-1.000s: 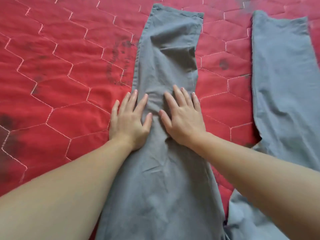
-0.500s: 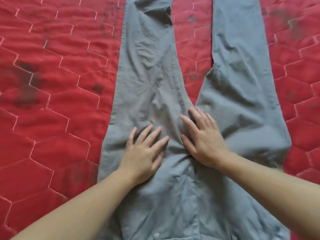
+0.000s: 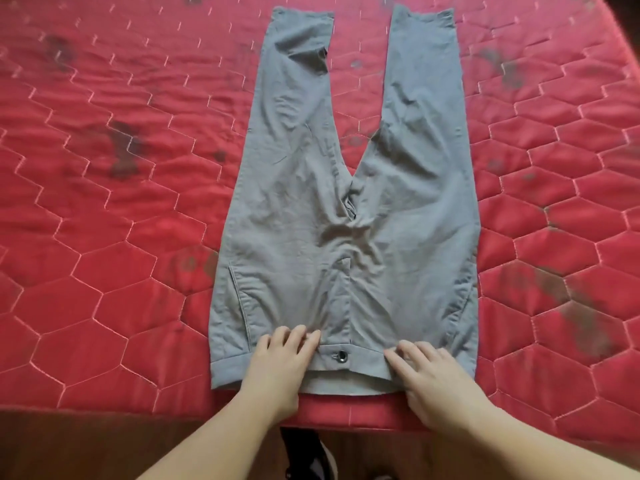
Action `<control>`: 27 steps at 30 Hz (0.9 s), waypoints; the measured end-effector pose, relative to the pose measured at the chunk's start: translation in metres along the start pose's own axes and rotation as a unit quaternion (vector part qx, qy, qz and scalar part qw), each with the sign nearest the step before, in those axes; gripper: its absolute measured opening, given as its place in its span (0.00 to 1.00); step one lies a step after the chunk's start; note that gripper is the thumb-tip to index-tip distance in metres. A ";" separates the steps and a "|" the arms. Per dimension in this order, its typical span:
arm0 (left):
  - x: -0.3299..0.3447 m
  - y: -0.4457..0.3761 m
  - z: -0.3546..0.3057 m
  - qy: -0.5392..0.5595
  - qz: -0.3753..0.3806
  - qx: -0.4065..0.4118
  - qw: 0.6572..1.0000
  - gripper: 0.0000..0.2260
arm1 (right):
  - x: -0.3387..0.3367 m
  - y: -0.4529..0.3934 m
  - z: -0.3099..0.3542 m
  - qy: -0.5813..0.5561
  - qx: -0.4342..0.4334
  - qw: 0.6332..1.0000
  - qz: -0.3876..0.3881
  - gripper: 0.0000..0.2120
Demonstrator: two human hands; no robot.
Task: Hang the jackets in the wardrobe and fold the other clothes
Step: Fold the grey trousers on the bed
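Writing or brand marks cannot be read anywhere; the only fitting that stands out is a dark round button [image 3: 342, 356] at the middle of the waistband. Red quilted bedding [image 3: 104, 306] stitched in pale hexagons carries the garment, its cloth blotched with dark stains towards the left and right edges, and below its near edge lies a strip of brown floor where a dark shoe [image 3: 311, 455] shows between the forearms. Grey trousers [image 3: 346, 202] lie flat and front-up in the middle of the bedding, waistband along the near edge and the two legs splayed in a V towards the far edge, the fabric creased around the crotch and a slanted pocket seam showing on the left hip. Left hand [image 3: 277, 362] rests on the waistband just left of the button, fingers relaxed and lightly bent on the cloth. Right hand [image 3: 429, 372] lies on the waistband right of the button, fingers spread flat, grasping nothing.
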State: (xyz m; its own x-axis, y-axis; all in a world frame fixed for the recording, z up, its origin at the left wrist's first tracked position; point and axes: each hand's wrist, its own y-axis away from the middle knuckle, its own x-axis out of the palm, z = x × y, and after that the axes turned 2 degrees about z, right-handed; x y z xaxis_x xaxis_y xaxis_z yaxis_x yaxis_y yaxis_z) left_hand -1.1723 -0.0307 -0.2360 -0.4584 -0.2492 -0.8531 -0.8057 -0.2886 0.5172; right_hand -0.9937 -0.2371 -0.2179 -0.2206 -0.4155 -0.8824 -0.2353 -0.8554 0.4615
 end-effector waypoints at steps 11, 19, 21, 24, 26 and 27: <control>-0.005 0.006 0.010 0.006 0.018 -0.063 0.998 0.37 | -0.030 -0.020 -0.001 -0.108 0.144 0.982 -0.062 0.05; -0.096 0.008 -0.013 0.067 0.298 -0.014 0.952 0.03 | -0.071 0.007 -0.016 -0.124 0.132 0.948 0.261 0.09; -0.125 0.005 -0.024 0.027 0.453 0.014 0.891 0.03 | -0.090 0.013 -0.020 -0.174 0.157 0.879 0.415 0.02; -0.173 -0.014 -0.024 0.014 0.492 -0.010 0.870 0.03 | -0.137 -0.003 -0.034 -0.066 0.127 0.864 0.482 0.04; -0.213 -0.031 -0.010 0.000 0.387 -0.026 0.922 0.07 | -0.170 -0.024 -0.049 -0.025 0.118 0.903 0.413 0.13; -0.229 -0.040 -0.002 -0.002 0.319 -0.035 0.947 0.09 | -0.188 -0.034 -0.059 -0.027 0.137 0.928 0.345 0.14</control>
State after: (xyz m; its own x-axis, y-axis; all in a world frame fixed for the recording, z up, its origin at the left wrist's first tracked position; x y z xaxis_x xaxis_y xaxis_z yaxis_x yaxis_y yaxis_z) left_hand -1.0343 0.0364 -0.0607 -0.8450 -0.3903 -0.3655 -0.3378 -0.1403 0.9307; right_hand -0.8886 -0.1484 -0.0729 -0.4543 -0.8124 -0.3654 -0.2496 -0.2777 0.9277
